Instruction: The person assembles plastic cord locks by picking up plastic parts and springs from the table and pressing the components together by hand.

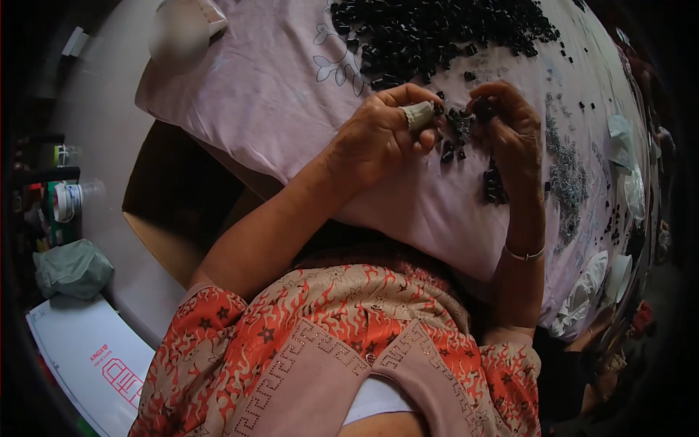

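Observation:
My left hand (382,131) is over the pink cloth (320,160), its fingers closed in a pinch around a small black piece (438,109). A pale cover (418,115) wraps one of its fingers. Just to the right, my right hand (515,131) curls its thumb and fingers around a dark piece (483,109), whose shape is partly hidden. Between and below the hands lie several loose black pieces (448,153) and some small metal parts (460,124). Another cluster of black pieces (494,186) sits by my right wrist.
A large heap of small black pieces (437,36) covers the cloth beyond my hands. Small silvery metal parts (566,171) spread to the right. An open cardboard box (156,244) stands at left, near a grey plastic bag (73,269) and a white box with red print (87,349).

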Demonstrator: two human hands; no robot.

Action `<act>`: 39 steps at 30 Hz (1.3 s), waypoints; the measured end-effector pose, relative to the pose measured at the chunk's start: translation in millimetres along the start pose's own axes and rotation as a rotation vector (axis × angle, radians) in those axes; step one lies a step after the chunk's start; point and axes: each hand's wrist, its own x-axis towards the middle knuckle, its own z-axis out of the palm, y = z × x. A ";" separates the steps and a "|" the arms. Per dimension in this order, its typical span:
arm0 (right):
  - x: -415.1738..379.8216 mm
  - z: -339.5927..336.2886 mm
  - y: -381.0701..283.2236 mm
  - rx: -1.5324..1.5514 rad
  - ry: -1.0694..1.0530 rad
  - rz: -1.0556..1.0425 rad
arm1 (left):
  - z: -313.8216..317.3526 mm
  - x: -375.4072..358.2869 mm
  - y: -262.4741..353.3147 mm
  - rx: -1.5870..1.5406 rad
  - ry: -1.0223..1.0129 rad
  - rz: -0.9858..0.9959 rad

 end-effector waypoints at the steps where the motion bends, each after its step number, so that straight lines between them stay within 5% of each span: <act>1: 4.7 -0.8 -1.4 -0.004 0.001 0.001 | -1.6 0.8 1.2 -0.003 -0.002 0.000; 3: 14.7 -1.2 -8.0 -0.461 0.006 -0.187 | -2.0 1.4 4.4 -0.135 0.013 0.080; 6: 32.8 8.0 6.6 -0.724 -0.069 -0.416 | -0.6 1.3 9.0 -0.101 0.012 0.126; 9: 36.8 21.9 11.5 -1.022 -0.121 -0.311 | 2.1 1.9 8.9 -0.100 0.046 0.130; 13: 37.4 24.1 6.2 -1.052 -0.158 -0.281 | -3.3 2.8 5.0 -0.074 -0.006 0.120; 19: 15.1 6.7 10.5 -0.840 -0.072 -0.320 | 1.4 2.6 3.5 -0.006 0.042 0.110; 22: -2.4 -9.9 -2.7 -0.374 -0.086 0.033 | 4.9 1.8 0.8 0.052 0.033 0.084; 23: -6.6 -10.6 -2.7 -0.367 -0.081 0.037 | 7.0 0.6 0.3 0.056 0.036 0.077; 25: -12.7 -9.8 -1.9 0.202 -0.097 0.082 | 13.1 -1.9 -0.3 0.225 0.057 0.068; 28: -15.7 -0.6 2.3 0.412 -0.134 0.031 | 25.0 -3.7 -3.3 0.341 0.159 0.079; 39: -17.9 8.0 6.7 0.573 -0.259 0.000 | 25.1 -5.2 -4.6 0.370 0.157 0.088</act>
